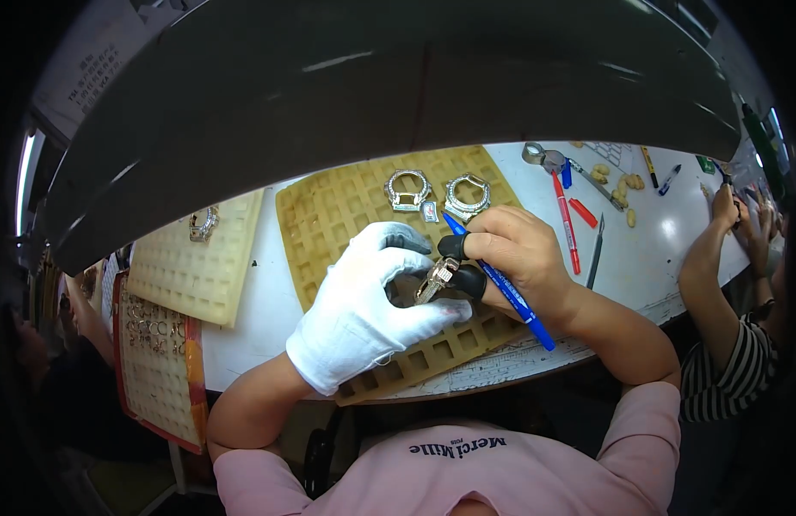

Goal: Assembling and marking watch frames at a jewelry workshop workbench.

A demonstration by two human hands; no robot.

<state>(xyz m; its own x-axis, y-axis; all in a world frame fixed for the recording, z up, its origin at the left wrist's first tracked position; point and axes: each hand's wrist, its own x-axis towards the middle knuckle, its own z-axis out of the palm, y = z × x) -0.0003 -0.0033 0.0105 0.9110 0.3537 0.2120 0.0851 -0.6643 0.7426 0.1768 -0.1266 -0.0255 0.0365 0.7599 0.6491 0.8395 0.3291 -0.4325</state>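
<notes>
My left hand (351, 297), in a white glove, curls its thumb and fingers round a shiny metal watch case (436, 280). My right hand (531, 258) wears black finger covers on thumb and forefinger, which pinch the case's right side. A blue marker pen (520, 308) lies slantwise through the same right hand. Both hands hover over a yellowish tray (305, 225) with square pockets. Beyond them, two more watch cases (390, 187) sit on the tray, a small rectangular piece (429, 211) between them. The fingers hide part of the held case.
A red marker (567, 225), its red cap (582, 212), tweezers (596, 251) and a metal calliper-like tool (553, 161) lie right. A paler tray (204, 275) with a watch case stands left. A dark hood (398, 77) overhangs the bench. Co-workers' arms (708, 267) show at both sides.
</notes>
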